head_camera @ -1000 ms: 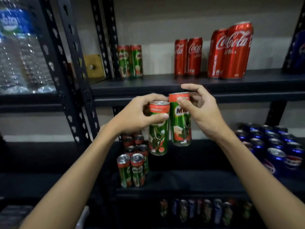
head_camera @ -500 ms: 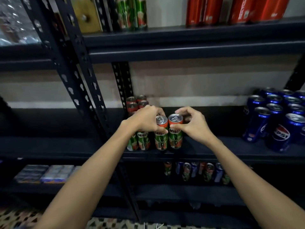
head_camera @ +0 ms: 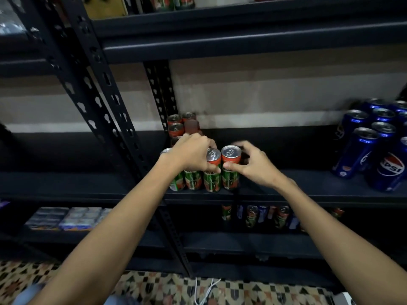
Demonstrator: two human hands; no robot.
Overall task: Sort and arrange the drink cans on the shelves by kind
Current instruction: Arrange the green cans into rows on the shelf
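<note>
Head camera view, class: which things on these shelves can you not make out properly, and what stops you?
- Milo cans behind the left hand: the hand covers several, so no count.
- Right hand fingertips: motion-blurred.
- Cans on the lower shelf: dark, blurred, brands unreadable.
- Pepsi cans: cut by the right edge.
- Top-shelf cans: cut by the top edge.

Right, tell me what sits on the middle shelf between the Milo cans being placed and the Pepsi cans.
Nothing: in the head view the middle shelf lies bare between the Milo cans and the Pepsi cans, apart from the right hand on the nearest Milo can.

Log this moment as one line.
left hand grips Milo can | right hand pinches Milo can beside it | both upright on middle shelf
</note>
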